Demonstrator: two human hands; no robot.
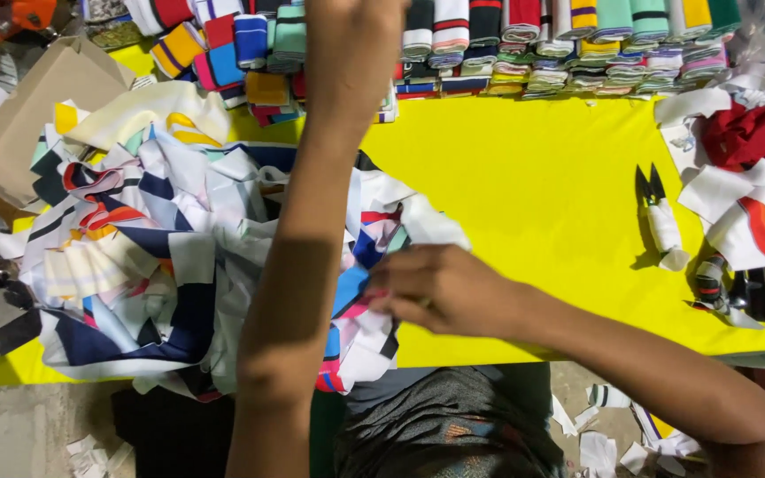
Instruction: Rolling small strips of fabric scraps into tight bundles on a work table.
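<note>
My left hand (pixel 351 49) is raised toward the far rows of folded striped knit bands (pixel 524 44), its forearm crossing the middle of the view; its fingers are cut off by the top edge. My right hand (pixel 440 288) rests on the near edge of a big loose pile of striped fabric pieces (pixel 161 257), pinching a piece of it with fingers closed. Both lie over a yellow cloth-covered table (pixel 524 168).
Small thread snips (pixel 659 212) with a white wrapped handle lie at the right. A heap of red and white scraps (pixel 745 168) sits at the far right. A brown paper bag (pixel 28 115) lies at the left. Scraps litter the floor (pixel 613 443).
</note>
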